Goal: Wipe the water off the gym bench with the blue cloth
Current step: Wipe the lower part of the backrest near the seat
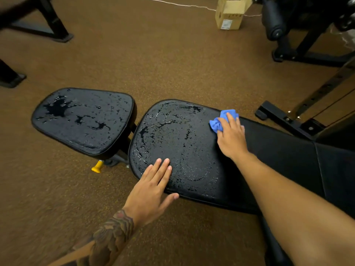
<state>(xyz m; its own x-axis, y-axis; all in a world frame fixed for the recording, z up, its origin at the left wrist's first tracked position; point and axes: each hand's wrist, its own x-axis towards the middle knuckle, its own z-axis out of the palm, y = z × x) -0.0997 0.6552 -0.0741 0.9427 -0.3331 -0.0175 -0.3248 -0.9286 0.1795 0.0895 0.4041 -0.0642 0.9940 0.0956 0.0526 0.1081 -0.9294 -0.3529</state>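
A black padded gym bench runs across the middle, with a small seat pad (pixel 84 120) on the left and a long back pad (pixel 182 143) to the right. Water beads and puddles cover the seat pad and the left end of the back pad; the pad right of my right hand looks dry. My right hand (pixel 231 136) presses a bunched blue cloth (pixel 221 120) onto the far edge of the back pad. My left hand (pixel 151 189) rests flat with straight fingers on the near edge of the back pad.
A yellow adjustment knob (pixel 97 167) sticks out under the gap between the pads. Black machine frames stand at the far left (pixel 38 22) and far right (pixel 299 35). A cardboard box (pixel 230 14) and a white cable lie on the brown floor behind.
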